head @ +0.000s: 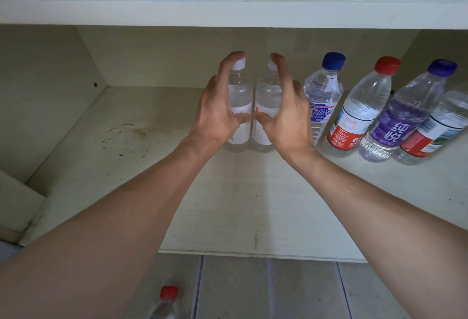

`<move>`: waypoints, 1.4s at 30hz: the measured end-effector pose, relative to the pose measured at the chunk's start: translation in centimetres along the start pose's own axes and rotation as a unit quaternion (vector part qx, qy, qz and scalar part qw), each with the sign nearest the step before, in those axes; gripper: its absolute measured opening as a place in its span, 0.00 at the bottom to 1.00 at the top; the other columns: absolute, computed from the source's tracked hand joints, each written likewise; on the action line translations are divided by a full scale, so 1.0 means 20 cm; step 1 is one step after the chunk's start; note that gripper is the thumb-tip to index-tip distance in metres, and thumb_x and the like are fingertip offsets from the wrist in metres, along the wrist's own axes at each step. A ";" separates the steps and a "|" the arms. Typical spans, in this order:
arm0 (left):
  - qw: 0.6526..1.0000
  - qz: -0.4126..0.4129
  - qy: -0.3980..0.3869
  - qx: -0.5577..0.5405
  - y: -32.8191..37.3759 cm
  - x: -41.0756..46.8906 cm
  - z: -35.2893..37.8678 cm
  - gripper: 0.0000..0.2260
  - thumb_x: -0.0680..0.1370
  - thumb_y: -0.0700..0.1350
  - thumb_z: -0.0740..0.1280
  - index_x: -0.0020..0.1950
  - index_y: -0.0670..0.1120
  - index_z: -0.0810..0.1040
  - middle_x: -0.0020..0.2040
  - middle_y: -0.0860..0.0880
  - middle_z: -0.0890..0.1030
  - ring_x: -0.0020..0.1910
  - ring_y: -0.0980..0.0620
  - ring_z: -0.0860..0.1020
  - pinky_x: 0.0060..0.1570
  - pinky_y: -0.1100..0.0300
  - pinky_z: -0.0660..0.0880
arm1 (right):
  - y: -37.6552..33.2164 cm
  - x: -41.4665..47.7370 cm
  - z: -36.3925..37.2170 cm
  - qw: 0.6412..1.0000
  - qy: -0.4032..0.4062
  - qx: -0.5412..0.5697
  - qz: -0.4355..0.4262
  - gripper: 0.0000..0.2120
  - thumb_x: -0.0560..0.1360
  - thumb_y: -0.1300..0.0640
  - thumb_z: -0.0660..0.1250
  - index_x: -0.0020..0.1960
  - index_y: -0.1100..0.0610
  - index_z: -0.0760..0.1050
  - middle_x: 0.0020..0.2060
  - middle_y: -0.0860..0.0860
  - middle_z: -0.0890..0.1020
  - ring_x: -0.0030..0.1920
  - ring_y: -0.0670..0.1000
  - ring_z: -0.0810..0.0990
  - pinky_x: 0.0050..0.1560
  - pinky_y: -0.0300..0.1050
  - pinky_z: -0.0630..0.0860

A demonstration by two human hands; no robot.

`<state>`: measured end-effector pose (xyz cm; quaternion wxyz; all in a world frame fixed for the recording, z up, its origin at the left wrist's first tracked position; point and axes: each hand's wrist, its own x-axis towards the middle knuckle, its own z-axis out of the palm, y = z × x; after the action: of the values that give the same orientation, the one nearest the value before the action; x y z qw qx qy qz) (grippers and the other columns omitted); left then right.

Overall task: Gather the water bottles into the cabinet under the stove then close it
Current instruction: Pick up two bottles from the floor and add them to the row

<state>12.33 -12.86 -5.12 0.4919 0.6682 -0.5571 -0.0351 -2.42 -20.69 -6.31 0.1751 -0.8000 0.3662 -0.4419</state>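
- While both arms reach into the open cabinet [76, 121], six bottles stand on its bottom board, all clear plastic with water in them.
- The two in the middle are twins: the left white-cap bottle [240, 106] and the right white-cap bottle [266, 106] both have plain white labels. They stand upright, just beside each other and pretty much touching.
- To the right of those there's a row: a blue-cap bottle [323, 101] with a blue label, a red-cap bottle [359, 116] with a red and white label, a purple-cap bottle [402, 116] with a purple label, and one cut-off bottle [435, 128] at the frame edge, cap out of view.
- One more, the floor bottle [166, 303], has a red cap and sits outside on the tile floor [253, 288] in front of the cabinet.
- The left grip [217, 113] is cupped loosely against the outer side of the left twin, fingers spread and only lightly curved, and the thumb tip rests on the label.
- The right grip [286, 116] mirrors it on the right twin, thumb on that label too.
- Neither grip is really clamped; both look loose and open round the pair.
- A dark scuffed stain [126, 139] marks the board to the left.
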 end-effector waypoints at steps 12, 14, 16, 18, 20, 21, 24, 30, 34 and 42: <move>1.000 0.006 -0.001 0.016 -0.03 0.01 0.00 0.54 0.66 0.43 0.90 0.79 0.65 0.59 0.71 0.52 0.81 0.63 0.45 0.82 0.60 0.49 0.83 | 0.00 0.00 0.01 1.000 -0.004 -0.007 0.010 0.56 0.68 0.61 0.84 0.84 0.38 0.54 0.67 0.55 0.78 0.62 0.57 0.80 0.59 0.59 0.81; 1.000 0.005 0.001 0.023 -0.02 0.00 0.00 0.54 0.66 0.43 0.89 0.80 0.64 0.59 0.72 0.53 0.80 0.63 0.46 0.82 0.60 0.49 0.83 | -0.02 -0.01 0.00 1.000 -0.012 -0.007 0.018 0.57 0.69 0.61 0.84 0.84 0.37 0.52 0.68 0.54 0.78 0.63 0.58 0.80 0.59 0.59 0.81; 0.999 -0.002 0.002 0.033 0.00 0.00 0.00 0.54 0.66 0.42 0.89 0.81 0.62 0.60 0.74 0.54 0.78 0.63 0.46 0.81 0.61 0.47 0.83 | -0.04 -0.02 -0.02 0.999 -0.020 -0.014 0.023 0.57 0.70 0.61 0.84 0.84 0.37 0.51 0.67 0.55 0.78 0.62 0.58 0.80 0.59 0.59 0.81; 0.999 -0.015 -0.003 0.042 0.02 -0.01 0.01 0.54 0.67 0.39 0.88 0.82 0.61 0.59 0.75 0.53 0.77 0.64 0.46 0.80 0.60 0.45 0.83 | -0.06 -0.02 -0.04 0.999 -0.034 -0.025 0.022 0.57 0.71 0.60 0.83 0.85 0.37 0.49 0.67 0.55 0.77 0.62 0.59 0.80 0.59 0.61 0.81; 0.997 -0.035 -0.023 0.058 0.05 -0.01 -0.01 0.55 0.68 0.37 0.86 0.83 0.63 0.57 0.75 0.51 0.75 0.64 0.45 0.79 0.58 0.44 0.84 | -0.08 -0.03 -0.06 0.998 -0.053 -0.040 0.018 0.56 0.72 0.61 0.80 0.85 0.38 0.47 0.67 0.57 0.77 0.61 0.61 0.80 0.58 0.62 0.81; 0.996 -0.045 -0.038 0.071 0.06 -0.01 -0.04 0.56 0.70 0.37 0.85 0.84 0.65 0.55 0.74 0.49 0.75 0.63 0.44 0.79 0.57 0.44 0.84 | -0.09 -0.02 -0.08 0.997 -0.064 -0.049 0.013 0.56 0.73 0.62 0.78 0.86 0.39 0.46 0.68 0.57 0.77 0.60 0.62 0.80 0.58 0.63 0.82; 0.987 -0.069 -0.081 0.119 0.15 -0.03 -0.13 0.53 0.74 0.44 0.84 0.87 0.66 0.52 0.74 0.46 0.73 0.63 0.44 0.78 0.61 0.44 0.83 | -0.13 -0.05 -0.14 0.992 -0.093 -0.082 0.012 0.53 0.77 0.64 0.73 0.87 0.41 0.42 0.69 0.59 0.76 0.56 0.66 0.82 0.53 0.64 0.82; 0.956 -0.076 -0.099 0.264 0.32 -0.28 -0.41 0.39 0.82 0.62 0.73 0.87 0.66 0.55 0.83 0.45 0.67 0.79 0.38 0.70 0.70 0.37 0.76 | -0.37 -0.24 -0.23 0.977 -0.106 -0.184 0.017 0.39 0.82 0.60 0.64 0.88 0.50 0.50 0.79 0.63 0.65 0.69 0.70 0.75 0.60 0.62 0.78; 0.924 -0.075 -0.101 0.361 0.41 -0.54 -0.57 0.36 0.82 0.71 0.65 0.86 0.60 0.62 0.85 0.45 0.66 0.82 0.38 0.66 0.75 0.39 0.71 | -0.52 -0.44 -0.28 0.961 -0.147 -0.232 -0.010 0.30 0.86 0.55 0.60 0.86 0.54 0.57 0.83 0.64 0.61 0.77 0.69 0.67 0.68 0.64 0.75; 0.890 -0.120 -0.097 0.429 0.47 -1.04 -0.81 0.37 0.80 0.76 0.60 0.82 0.55 0.71 0.83 0.43 0.70 0.80 0.36 0.69 0.76 0.34 0.71 | -0.77 -0.81 -0.29 0.949 -0.214 -0.227 -0.034 0.25 0.87 0.49 0.59 0.82 0.57 0.66 0.81 0.63 0.65 0.78 0.66 0.67 0.67 0.63 0.76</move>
<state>7.44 14.24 -0.71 0.0928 0.8693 -0.4783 0.0836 -6.13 1.88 -3.17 0.0483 -0.9063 0.3835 -0.1710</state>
